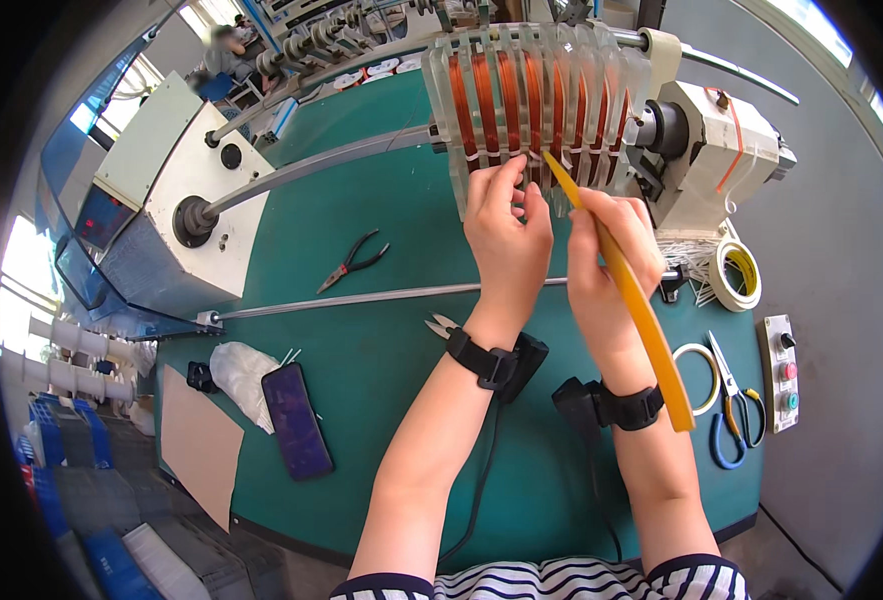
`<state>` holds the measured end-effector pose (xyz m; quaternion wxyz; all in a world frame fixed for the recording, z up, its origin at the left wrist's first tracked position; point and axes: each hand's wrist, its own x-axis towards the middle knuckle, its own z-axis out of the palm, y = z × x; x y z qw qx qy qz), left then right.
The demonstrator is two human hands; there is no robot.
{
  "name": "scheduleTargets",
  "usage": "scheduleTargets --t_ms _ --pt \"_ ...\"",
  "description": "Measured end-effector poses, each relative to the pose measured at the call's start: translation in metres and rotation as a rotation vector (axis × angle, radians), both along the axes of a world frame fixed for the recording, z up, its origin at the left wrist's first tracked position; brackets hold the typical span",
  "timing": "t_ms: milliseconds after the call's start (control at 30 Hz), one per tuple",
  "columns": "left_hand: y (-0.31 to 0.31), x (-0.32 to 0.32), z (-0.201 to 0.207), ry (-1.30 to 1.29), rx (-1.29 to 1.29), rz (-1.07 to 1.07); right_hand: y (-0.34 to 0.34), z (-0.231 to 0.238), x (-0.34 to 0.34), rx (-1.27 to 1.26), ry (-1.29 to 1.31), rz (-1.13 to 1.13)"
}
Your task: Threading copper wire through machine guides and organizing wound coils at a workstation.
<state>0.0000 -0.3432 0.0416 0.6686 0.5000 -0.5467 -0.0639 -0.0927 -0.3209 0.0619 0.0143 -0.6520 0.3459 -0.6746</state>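
Yellow and tapering, the strip [644, 315] sits in the right hand [593, 280], thumb and fingers closed around it, presumably pencil-like so its tip reaches the narrow slots. There, copper-wire coils [509, 100] lie between clear plates [448, 130], apparently spaced to separate them. Both forearms reach forward; the left hand [509, 235] bends its fingers at the coils' lower edge, whether pinching I cannot tell.
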Motion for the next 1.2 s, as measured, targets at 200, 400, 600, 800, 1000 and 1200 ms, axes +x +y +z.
scheduleTargets --t_ms 200,400,600,800,1000,1200 --pt "-0.003 0.001 0.007 -0.019 0.020 0.031 0.004 0.001 -0.016 0.113 -0.202 -0.072" --pt "-0.008 -0.001 0.015 -0.126 0.015 0.082 -0.001 0.000 -0.015 0.175 -0.248 0.003" --pt "-0.018 -0.006 0.012 -0.206 0.038 0.120 -0.004 -0.002 -0.013 0.131 -0.227 0.036" --pt "-0.020 -0.007 0.011 -0.198 0.019 0.119 -0.006 -0.002 -0.012 0.116 -0.210 0.055" --pt "-0.019 -0.005 0.012 -0.213 0.000 0.120 -0.005 -0.002 -0.007 0.096 -0.203 0.069" --pt "-0.017 -0.008 0.017 -0.279 0.017 0.162 -0.004 -0.002 -0.011 0.118 -0.238 0.100"
